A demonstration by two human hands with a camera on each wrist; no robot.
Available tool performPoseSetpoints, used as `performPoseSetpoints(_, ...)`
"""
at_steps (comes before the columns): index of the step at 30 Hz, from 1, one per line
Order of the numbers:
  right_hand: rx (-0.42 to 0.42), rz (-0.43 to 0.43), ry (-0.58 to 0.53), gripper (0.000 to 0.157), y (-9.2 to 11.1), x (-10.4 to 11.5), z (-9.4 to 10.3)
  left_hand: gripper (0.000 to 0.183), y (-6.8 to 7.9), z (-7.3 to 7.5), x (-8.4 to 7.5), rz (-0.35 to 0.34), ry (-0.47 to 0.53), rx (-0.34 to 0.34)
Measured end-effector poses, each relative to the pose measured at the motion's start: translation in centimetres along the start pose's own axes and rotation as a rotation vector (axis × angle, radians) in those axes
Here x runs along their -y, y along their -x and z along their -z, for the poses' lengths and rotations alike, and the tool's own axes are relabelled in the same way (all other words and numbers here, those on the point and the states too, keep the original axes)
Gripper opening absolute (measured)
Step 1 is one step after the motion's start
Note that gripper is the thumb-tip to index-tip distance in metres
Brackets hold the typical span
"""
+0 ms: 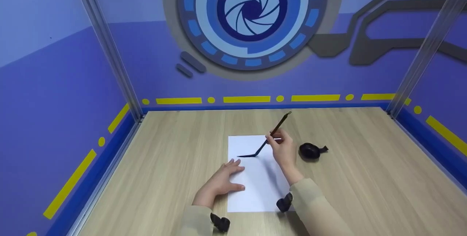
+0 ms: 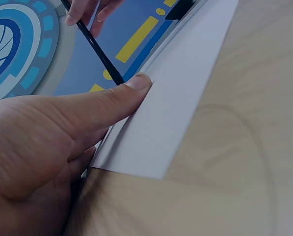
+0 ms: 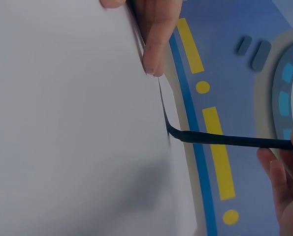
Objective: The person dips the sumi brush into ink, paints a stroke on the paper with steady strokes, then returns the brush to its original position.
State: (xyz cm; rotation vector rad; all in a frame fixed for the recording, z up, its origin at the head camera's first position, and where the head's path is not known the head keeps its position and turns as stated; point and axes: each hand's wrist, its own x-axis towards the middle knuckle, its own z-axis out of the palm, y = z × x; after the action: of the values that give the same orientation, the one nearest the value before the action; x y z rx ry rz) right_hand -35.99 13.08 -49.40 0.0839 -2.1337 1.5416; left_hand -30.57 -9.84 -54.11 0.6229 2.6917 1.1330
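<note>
A sheet of white paper (image 1: 250, 196) lies on the wooden table. My right hand (image 1: 285, 152) pinches a dark calligraphy brush (image 1: 279, 123) by its handle, which slants up to a small hanging loop. At the paper, the black bristles (image 1: 258, 152) bend over, and a thin black ink stroke (image 1: 245, 156) runs left from them. My left hand (image 1: 220, 179) rests across the sheet's left edge, fingers extended and thumb spread, fingertips just below the stroke. In the right wrist view, the brush (image 3: 235, 140) meets the sheet close to the left fingertips (image 3: 152, 61).
To the right of the paper sits a rounded, glossy black object (image 1: 310, 151) with a short tail. Black wrist cameras (image 1: 220, 223) hang by both sleeves. Blue and purple walls (image 1: 310, 82) with metal corner posts (image 1: 109, 50) enclose the table's back and sides.
</note>
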Motion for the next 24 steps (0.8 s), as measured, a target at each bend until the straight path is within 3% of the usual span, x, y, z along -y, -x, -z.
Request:
performPoseSetpoints(13,-0.013,-0.005,0.030,0.012,-0.4,-0.5,1.3,0.066,0.0,0.1,0.0,0.018,0.020,0.010)
performPoseSetpoints(24,-0.036,-0.064,0.065,0.012,-0.8,-0.7,2.4,0.067,0.0,0.0,0.1,0.015,0.012,0.008)
